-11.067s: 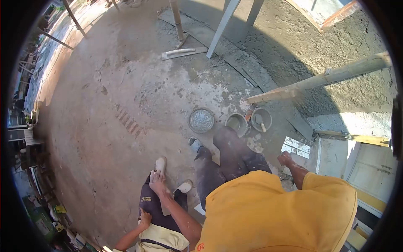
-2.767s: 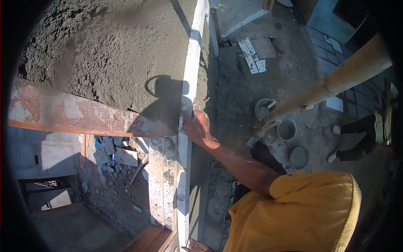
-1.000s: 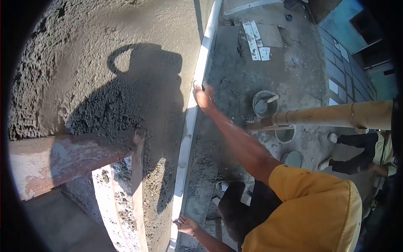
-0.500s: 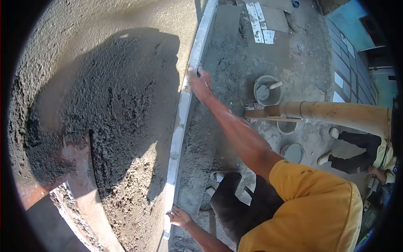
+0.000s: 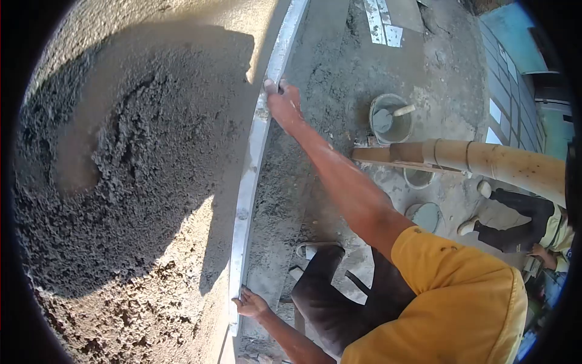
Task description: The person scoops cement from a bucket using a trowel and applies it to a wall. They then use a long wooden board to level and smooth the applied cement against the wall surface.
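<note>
Right hand [image 5: 282, 104], upper centre, and left hand [image 5: 250, 303], bottom, clamp fingers around a long silver metal straightedge [image 5: 245, 188] against wet grey plaster [image 5: 133, 170]; uneven pressure could gouge it.

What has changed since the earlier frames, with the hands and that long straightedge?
Eleven seconds ago neither hand was on the straightedge. Now the right hand and left hand grip it against the wet plaster wall, and over the last second both shifted up the picture with it. The reddish board has left view. Unchanged: both grips, the bucket with a trowel, the other person nearby.
</note>
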`<state>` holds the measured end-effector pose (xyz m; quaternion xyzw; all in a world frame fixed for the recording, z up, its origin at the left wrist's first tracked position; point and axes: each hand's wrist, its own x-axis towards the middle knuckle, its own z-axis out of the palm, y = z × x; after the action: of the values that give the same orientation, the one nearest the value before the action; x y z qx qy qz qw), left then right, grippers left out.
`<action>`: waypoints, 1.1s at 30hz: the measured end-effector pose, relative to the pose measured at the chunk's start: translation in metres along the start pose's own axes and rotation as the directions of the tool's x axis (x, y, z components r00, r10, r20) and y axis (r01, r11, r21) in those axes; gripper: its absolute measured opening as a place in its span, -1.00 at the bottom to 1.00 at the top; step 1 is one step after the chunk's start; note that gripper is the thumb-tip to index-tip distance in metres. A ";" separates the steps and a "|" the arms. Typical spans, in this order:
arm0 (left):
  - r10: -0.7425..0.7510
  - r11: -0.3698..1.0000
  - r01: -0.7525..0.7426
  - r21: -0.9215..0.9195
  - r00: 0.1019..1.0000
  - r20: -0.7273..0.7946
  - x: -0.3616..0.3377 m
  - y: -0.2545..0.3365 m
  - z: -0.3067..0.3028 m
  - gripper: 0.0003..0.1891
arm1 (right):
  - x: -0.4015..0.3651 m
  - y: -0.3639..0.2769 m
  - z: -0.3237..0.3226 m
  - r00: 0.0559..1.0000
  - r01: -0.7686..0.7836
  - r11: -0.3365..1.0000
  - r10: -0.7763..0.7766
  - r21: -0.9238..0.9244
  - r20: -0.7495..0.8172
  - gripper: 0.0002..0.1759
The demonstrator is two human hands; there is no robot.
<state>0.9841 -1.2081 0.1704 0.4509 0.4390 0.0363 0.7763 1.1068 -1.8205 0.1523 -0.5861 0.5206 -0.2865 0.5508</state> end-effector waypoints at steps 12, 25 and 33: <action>-0.095 0.991 0.106 -0.086 0.988 0.122 0.059 0.010 -0.067 -0.28 | -0.037 0.019 -0.006 0.978 -0.103 0.994 0.097 0.021 0.183 -0.23; -0.014 0.998 0.021 -0.054 0.994 0.112 0.075 -0.024 -0.067 -0.33 | -0.041 0.079 0.013 0.972 -0.098 0.995 0.094 0.005 0.215 -0.17; 0.069 0.993 -0.082 0.089 0.987 0.147 0.136 -0.125 -0.067 -0.41 | 0.045 0.157 0.034 0.999 0.036 0.998 -0.036 0.043 -0.005 -0.43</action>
<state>0.9772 -1.1758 -0.0235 0.5047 0.3660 0.0124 0.7818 1.1049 -1.8271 -0.0140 -0.5827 0.5049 -0.3089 0.5569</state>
